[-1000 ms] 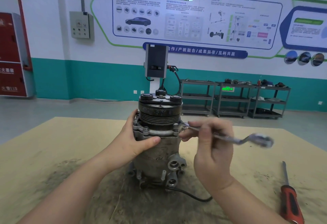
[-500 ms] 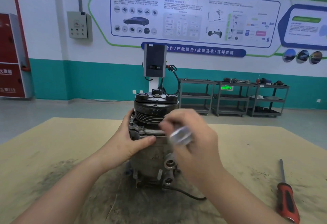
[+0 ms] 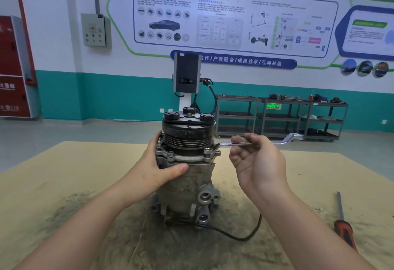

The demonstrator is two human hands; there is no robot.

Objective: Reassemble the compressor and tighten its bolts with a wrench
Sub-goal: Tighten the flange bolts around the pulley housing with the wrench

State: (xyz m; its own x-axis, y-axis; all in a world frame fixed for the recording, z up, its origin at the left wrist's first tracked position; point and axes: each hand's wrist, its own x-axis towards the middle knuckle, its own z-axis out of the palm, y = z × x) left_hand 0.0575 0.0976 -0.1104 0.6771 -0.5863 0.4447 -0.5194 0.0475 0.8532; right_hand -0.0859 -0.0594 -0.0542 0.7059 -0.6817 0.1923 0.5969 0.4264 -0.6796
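The grey compressor (image 3: pixel 187 180) stands upright on the tan table, its black pulley on top. My left hand (image 3: pixel 158 167) grips its body just under the flange, thumb across the front. A silver ring wrench (image 3: pixel 275 143) lies level to the right, with its near end over a flange bolt (image 3: pixel 210 151) on the compressor's right side. My right hand (image 3: pixel 255 161) holds the wrench shaft between curled fingers, close to that bolt. Another bolt head (image 3: pixel 170 154) shows on the flange's front left.
A red-handled screwdriver (image 3: pixel 345 229) lies on the table (image 3: pixel 64 173) at the right. A black cable (image 3: pixel 241 235) trails from the compressor's base toward the front right. Metal carts (image 3: pixel 281 118) stand against the far wall.
My right hand swung the wrench round to the front and back out to the right, where it sits on the right flange bolt again. My left hand kept its grip.
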